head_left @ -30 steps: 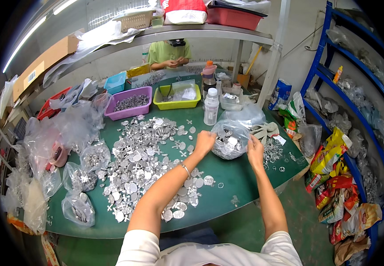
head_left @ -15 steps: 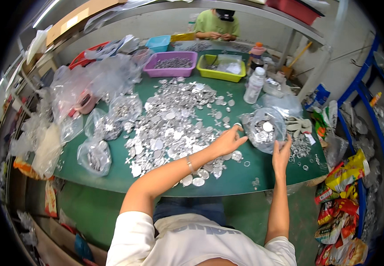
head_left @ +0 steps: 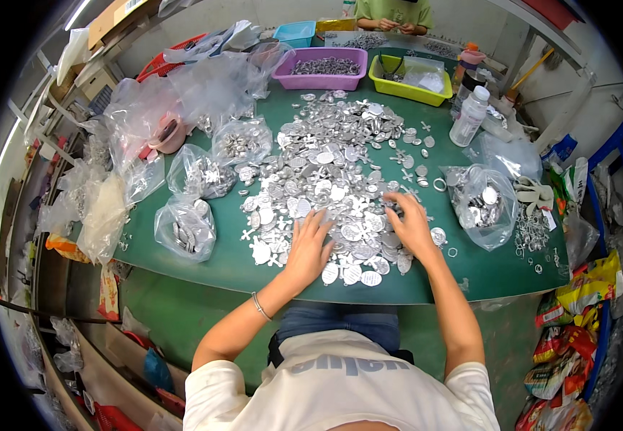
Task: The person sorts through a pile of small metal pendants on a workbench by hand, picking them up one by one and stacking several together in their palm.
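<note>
Far side of surface (head_left: 240, 262): purple tub (head_left: 319, 85) left of yellow-green tray (head_left: 411, 92) | blue tub (head_left: 296, 33) behind purple tub | white-capped bottle (head_left: 469, 119) upright, near tray | pink cup (head_left: 173, 138), left | blue rack (head_left: 615, 138), right

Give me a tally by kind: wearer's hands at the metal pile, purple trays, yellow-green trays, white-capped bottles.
Wearer's hands, left hand and right hand, at the metal pile: 2
Purple tray: 1
Yellow-green tray: 1
White-capped bottle: 1
Total: 5
</note>
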A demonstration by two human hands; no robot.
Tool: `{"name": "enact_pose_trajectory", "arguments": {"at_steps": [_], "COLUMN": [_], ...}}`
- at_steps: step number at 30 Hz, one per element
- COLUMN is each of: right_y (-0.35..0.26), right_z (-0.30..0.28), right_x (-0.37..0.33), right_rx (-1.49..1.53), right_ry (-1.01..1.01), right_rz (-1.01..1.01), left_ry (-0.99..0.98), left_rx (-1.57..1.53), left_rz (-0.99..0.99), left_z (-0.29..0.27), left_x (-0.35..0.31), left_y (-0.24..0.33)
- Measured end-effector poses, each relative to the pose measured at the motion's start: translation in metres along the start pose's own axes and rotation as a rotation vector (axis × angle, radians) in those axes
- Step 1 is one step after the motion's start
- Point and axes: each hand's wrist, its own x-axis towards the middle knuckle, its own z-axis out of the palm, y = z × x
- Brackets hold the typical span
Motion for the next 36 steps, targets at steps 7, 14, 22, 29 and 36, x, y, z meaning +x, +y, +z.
{"name": "enact_pose_trajectory", "arguments": {"at_steps": [7,14,22,29,36], "right_y": [0.024,0.025,0.01,0.007,-0.003], "right_z": [0.037,0.042,0.048,0.003,0.002], "right_x": [0.038,0.041,0.036,0.012,0.009], "right_rx": [-0.259,-0.1,0.018,0.197,-0.168], "right_ry": [-0.141,-0.055,0.008,-0.266,-0.101], "right_rz": [-0.021,0.078,0.081,0.34,0.136], "left_ry": [0.141,0.048,-0.058,-0.103,0.026], "left_rx": [-0.131,0.087,-0.236,-0.223,-0.23], "left_rz": [-0.027,0.096,0.113,0.161,0.077], "left_z": [-0.003,0.034,0.004,-0.008,-0.017], "left_x": [0.079,0.137,0.095,0.035,0.046], "left_y": [-0.066,-0.093,-0.062,-0.046,-0.044]}}
